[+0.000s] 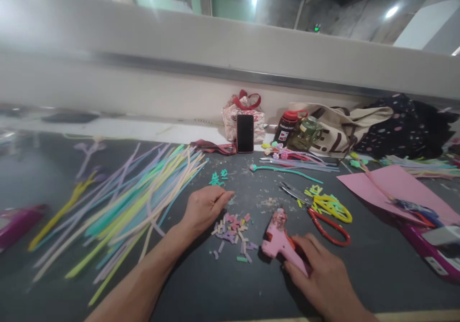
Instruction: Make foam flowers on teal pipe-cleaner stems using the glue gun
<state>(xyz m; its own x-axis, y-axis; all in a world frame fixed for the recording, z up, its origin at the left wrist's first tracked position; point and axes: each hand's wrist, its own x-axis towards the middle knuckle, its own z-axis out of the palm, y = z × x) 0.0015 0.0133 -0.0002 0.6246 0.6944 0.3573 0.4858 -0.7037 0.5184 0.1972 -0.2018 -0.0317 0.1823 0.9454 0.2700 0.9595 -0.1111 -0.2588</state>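
My right hand (321,271) is closed round the handle of a pink hot glue gun (276,240), which rests on the dark table with its nozzle toward the far side. My left hand (205,207) lies on the table with thumb and fingers pressed together; whatever they may hold is hidden. Just right of it is a pile of short pastel cut pieces (235,233). Beyond the left hand sits a small heap of teal pieces (216,177). Scissors (328,226) with red and yellow handles lie open past the glue gun, partly over yellow-green pieces.
Long pastel craft stems (143,202) spread across the left side. A teal stem (287,170) lies ahead. Farther back are a phone (245,133) propped upright, a red-capped bottle (286,128) and bags. Pink paper (391,188) lies at right, near a magenta object (427,252).
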